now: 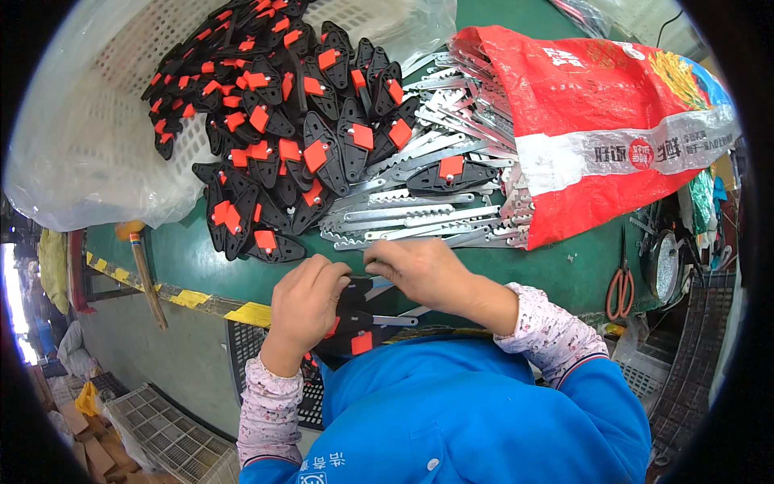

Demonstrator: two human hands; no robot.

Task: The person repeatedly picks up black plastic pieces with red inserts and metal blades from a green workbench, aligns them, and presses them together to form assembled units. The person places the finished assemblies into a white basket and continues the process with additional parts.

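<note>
At the table's near edge, my left hand (302,305) is closed round a black plastic part (353,292), mostly hidden by the fingers. My right hand (423,273) is pinched beside it, over a metal strip (379,289) that runs out of the black part; its fingertips hide the grip. Just below, more black parts with a red tab (362,343) and a protruding metal strip (395,321) lie close to my body. Ahead, a large heap of black parts with red tabs (314,156) adjoins a pile of notched metal strips (411,216). One black part (451,175) rests on the strips.
A red woven sack (580,105) lies open over the strips at right. Clear plastic sheeting (89,121) lines a basket behind the heap. A mallet (141,258) leans over the left edge; scissors (621,290) and a round metal dish (663,266) are at the right. The tabletop (500,270) is green.
</note>
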